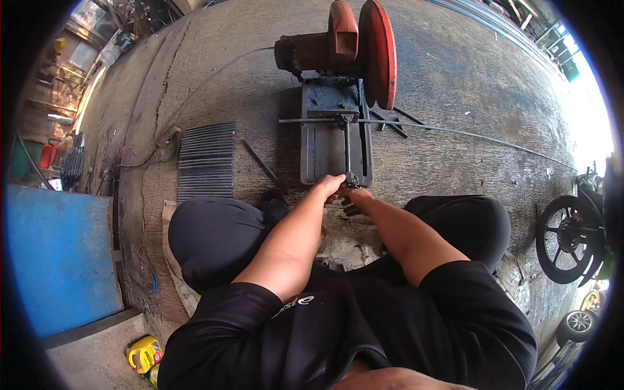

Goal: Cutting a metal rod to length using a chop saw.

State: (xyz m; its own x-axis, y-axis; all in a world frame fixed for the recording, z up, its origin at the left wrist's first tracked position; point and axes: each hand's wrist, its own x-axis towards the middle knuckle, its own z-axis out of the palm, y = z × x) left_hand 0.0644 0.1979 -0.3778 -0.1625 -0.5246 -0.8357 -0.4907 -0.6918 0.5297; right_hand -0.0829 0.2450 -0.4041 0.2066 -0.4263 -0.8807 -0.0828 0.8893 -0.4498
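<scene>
A chop saw (338, 97) with a red guard and a dark flat base stands on the floor before me. Clamped across its base is a long thin metal rod (455, 132), which reaches far to the right. The vise screw (348, 146) runs toward me and ends in a small handle (351, 180). At that handle my left hand (329, 187) is closed, its thumb lying along the near end of the screw. My right hand (356, 199) is just beside it, fingers apart and partly hidden, close to the handle's underside.
Left of the saw lies a row of cut dark rods (207, 159), with a single loose rod (260, 160) beside it. Short offcuts (390, 123) lie right of the base. A blue panel (62, 257), a yellow container (144, 354) and a motorcycle wheel (564, 239) stand farther out.
</scene>
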